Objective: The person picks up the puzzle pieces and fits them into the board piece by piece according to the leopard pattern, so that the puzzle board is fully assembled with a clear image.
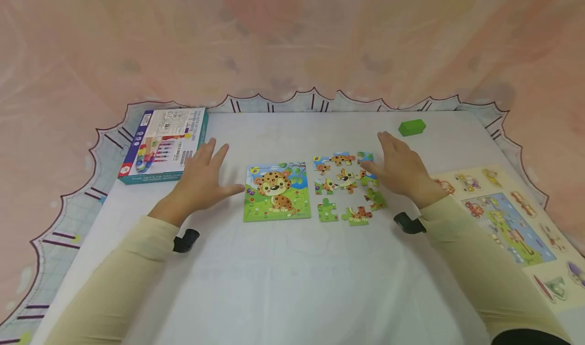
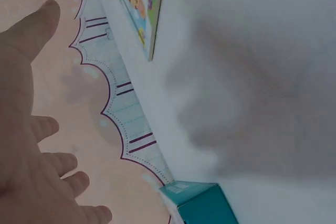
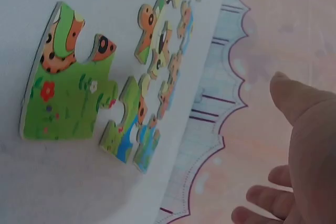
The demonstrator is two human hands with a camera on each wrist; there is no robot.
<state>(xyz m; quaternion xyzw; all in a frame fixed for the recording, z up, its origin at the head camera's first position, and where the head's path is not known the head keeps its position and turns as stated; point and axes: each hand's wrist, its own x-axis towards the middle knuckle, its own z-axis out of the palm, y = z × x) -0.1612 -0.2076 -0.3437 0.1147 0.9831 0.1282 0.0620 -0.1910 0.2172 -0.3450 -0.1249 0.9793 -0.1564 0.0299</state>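
A square leopard picture board lies flat near the middle of the white table. Just right of it are several loose jigsaw pieces with parts of a like leopard, set out with gaps between them. My left hand hovers left of the board, fingers spread and thumb pointing toward its edge; it holds nothing. Over the right side of the pieces is my right hand, also spread, its thumb overlapping them in the head view. The right wrist view shows that hand apart from a green corner piece.
At the back left lies a boxed set with teal sides, close behind my left hand. A green block sits at the back right. A cream sheet with printed pictures lies at the right, partly under my right sleeve.
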